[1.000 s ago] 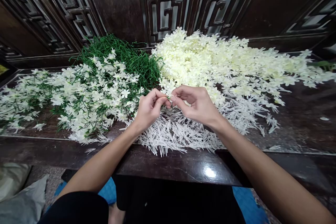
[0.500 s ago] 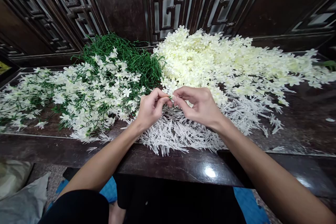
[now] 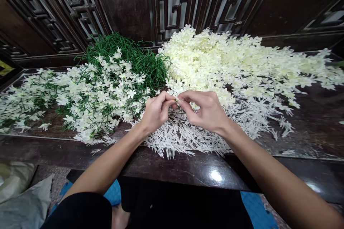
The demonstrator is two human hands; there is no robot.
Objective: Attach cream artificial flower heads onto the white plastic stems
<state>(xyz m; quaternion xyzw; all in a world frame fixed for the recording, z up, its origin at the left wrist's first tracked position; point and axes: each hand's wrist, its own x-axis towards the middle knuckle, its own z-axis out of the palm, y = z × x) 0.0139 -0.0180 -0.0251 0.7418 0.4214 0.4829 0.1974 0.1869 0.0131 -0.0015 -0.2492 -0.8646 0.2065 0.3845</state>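
Observation:
My left hand [image 3: 158, 109] is closed in a pinch on a green plastic stem [image 3: 176, 100], of which only a tiny tip shows. Fingertip to fingertip with it, my right hand [image 3: 204, 109] pinches a thin white stamen piece, mostly hidden by the fingers. Both hands hover over a heap of white stamen pieces [image 3: 185, 136]. Beyond them lies a large pile of creamy white flower heads [image 3: 204, 57]. Left of my left hand are white flowers on green stems [image 3: 99, 96], and a tangle of bare green stems [image 3: 120, 48] sits behind these.
Everything lies on a dark wooden bench [image 3: 188, 168] with a carved lattice back [image 3: 174, 3]. Pale sacks [image 3: 27, 200] stand on the floor at lower left. Blue matting [image 3: 258, 207] shows below the bench's front edge.
The view has shifted slightly. My fingertips stay together, and a little more of the green tip shows between them. The piles look the same.

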